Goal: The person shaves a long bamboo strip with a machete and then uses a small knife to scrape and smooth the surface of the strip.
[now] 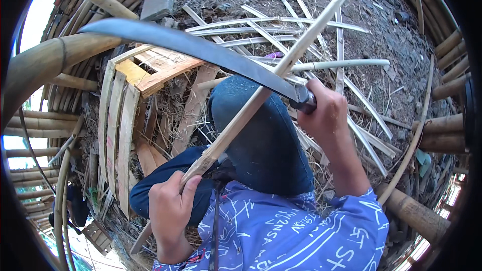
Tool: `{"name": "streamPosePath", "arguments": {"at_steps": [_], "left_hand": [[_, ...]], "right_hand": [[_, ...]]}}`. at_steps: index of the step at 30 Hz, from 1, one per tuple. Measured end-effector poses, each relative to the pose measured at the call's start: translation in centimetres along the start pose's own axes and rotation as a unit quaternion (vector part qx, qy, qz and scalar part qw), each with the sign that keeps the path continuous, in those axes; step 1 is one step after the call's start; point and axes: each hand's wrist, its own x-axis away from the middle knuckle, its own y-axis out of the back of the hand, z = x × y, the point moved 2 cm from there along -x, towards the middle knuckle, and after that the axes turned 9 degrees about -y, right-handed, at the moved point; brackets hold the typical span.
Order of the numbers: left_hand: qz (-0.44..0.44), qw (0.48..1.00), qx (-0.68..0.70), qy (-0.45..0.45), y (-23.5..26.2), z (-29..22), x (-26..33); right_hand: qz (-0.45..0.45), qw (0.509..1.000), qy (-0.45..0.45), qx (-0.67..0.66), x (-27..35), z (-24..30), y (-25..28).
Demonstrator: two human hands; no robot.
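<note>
The long bamboo strip runs slanted over the knee (blue trousers). The big knife lies across the strip above the knee, its blade touching it. The right hand is closed around the knife handle. The left hand is closed around the strip's lower end, below the knee.

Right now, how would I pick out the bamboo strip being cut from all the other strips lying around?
Start at the bent knee in blue jeans in the middle. The bamboo strip slants across it, from the left hand up toward the top edge. Unlike the split strips on the ground, it is lifted and crossed by the long curved blade in the right hand.
</note>
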Motion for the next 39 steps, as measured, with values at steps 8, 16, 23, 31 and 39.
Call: {"name": "streamPosePath", "arguments": {"at_steps": [8,16,23,31,39], "left_hand": [[0.002,0.999,-0.036,0.015,-0.1,-0.7,0.9],[0.029,0.997,0.040,0.054,0.0,-0.1,1.5],[0.022,0.995,0.073,0.064,-0.4,-0.1,1.9],[0.013,0.990,0.091,0.110,2.0,1.9,5.4],[0.062,0.987,0.103,0.106,0.6,1.9,2.9]], "right_hand": [[0.015,0.998,0.042,0.053,-2.5,-1.4,-1.4],[-0.034,0.994,0.054,0.087,-3.1,-3.1,-1.4],[-0.072,0.990,0.074,0.097,-3.7,-3.9,-1.5],[-0.168,0.962,-0.148,0.153,-9.6,-13.6,2.0],[-0.108,0.961,-0.230,-0.113,-0.8,-9.5,0.5]]}}
